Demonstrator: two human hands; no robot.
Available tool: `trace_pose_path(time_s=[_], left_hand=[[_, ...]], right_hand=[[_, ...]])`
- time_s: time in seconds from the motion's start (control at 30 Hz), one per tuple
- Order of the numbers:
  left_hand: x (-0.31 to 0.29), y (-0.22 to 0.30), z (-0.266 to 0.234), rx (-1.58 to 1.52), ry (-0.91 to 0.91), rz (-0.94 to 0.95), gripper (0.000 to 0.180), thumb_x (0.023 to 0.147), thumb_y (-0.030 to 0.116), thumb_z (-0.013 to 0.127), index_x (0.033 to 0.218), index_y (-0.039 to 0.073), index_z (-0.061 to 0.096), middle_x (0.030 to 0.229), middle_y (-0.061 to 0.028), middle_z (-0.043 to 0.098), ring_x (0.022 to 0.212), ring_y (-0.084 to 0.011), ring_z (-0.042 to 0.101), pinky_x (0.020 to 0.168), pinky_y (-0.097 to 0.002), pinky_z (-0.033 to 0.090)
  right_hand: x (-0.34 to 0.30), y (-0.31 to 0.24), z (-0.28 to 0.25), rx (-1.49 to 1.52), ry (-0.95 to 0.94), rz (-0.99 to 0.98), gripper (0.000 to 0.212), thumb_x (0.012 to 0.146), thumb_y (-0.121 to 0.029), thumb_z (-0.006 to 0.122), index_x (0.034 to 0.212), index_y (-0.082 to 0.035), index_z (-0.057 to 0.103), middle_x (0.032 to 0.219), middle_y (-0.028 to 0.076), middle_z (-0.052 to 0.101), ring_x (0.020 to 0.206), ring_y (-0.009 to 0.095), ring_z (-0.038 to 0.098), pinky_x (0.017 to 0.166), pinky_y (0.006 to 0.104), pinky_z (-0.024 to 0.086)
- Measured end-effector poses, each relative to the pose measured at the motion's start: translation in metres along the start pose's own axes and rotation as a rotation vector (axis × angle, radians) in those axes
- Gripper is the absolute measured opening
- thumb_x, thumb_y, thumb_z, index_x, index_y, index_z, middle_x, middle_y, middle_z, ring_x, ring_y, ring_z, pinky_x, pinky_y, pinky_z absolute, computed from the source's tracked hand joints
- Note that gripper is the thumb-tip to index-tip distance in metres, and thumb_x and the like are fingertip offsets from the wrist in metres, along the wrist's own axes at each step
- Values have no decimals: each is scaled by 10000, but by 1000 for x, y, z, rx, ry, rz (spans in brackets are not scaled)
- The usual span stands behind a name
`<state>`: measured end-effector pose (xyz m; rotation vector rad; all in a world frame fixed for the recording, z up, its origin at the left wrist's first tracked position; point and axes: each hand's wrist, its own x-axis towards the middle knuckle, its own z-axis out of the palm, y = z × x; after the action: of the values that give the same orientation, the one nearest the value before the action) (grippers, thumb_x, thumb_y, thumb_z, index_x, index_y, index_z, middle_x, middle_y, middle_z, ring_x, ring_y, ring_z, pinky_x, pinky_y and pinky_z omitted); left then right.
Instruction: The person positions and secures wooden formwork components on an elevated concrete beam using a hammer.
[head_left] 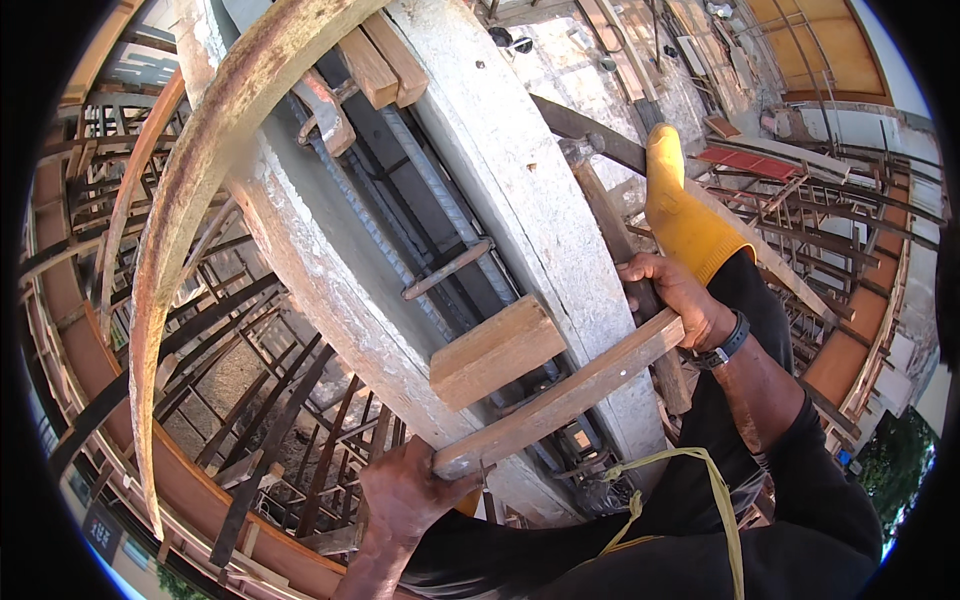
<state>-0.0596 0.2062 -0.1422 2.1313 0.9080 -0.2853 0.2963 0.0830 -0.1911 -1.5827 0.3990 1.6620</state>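
Note:
A wooden batten (560, 405) lies across the top of a long, whitish formwork trough (545, 180). My left hand (410, 490) is closed around the batten's near-left end. At its other end my right hand (685, 295), with a dark watch on the wrist, is closed too, its fingers beside a dark upright timber (610, 215). Just beyond the batten, a short wooden block (498, 350) also bridges the trough. Ribbed steel bars (425, 180) run inside the trough, tied by a stirrup (447, 268). The fingertips of both hands are partly hidden.
A long, rusty-looking bar (190, 170) arches close in front at the left. Two wood pieces (385, 62) and a clamp-like metal piece (325, 110) sit farther up the trough. My yellow boot (690, 215) is at the right. Scaffold poles (270, 440) stand below; yellowish strap (715, 480) hangs near my lap.

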Motion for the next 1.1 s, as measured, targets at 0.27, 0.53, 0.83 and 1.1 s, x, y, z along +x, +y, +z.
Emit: trace_pose_path(time_s=[0.27, 0.53, 0.83, 1.1], left_hand=[[16, 36, -18, 167, -154, -216, 649, 620, 583, 875, 877, 24, 668, 647, -113, 675, 595, -301, 698, 569, -432, 562], [11, 7, -10, 53, -216, -153, 732, 640, 686, 827, 865, -4, 727, 606, -149, 671, 576, -319, 701, 580, -390, 575], [32, 5, -29, 29, -537, -351, 716, 634, 672, 832, 787, -21, 744, 642, -183, 671, 605, -320, 689, 613, -388, 557], [29, -1, -28, -281, -588, -487, 473, 693, 200, 908, 1059, -38, 726, 929, -107, 765, 824, -115, 699, 728, -282, 550]], right_hand=[[3, 15, -8, -132, -102, -362, 158, 931, -225, 604, 978, -93, 677, 757, -21, 588, 621, 85, 548, 591, 241, 497], [-22, -1, 15, -172, -86, -358, 182, 905, -273, 616, 932, -97, 656, 757, -14, 571, 622, 91, 525, 590, 254, 481], [-12, 1, 10, 43, 77, 6, 175, 877, -251, 637, 937, -87, 652, 726, -13, 556, 603, 92, 514, 574, 253, 456], [-15, -2, 10, 33, 4, 4, 264, 921, -301, 618, 1006, -54, 660, 734, -15, 539, 595, 89, 500, 546, 249, 436]])
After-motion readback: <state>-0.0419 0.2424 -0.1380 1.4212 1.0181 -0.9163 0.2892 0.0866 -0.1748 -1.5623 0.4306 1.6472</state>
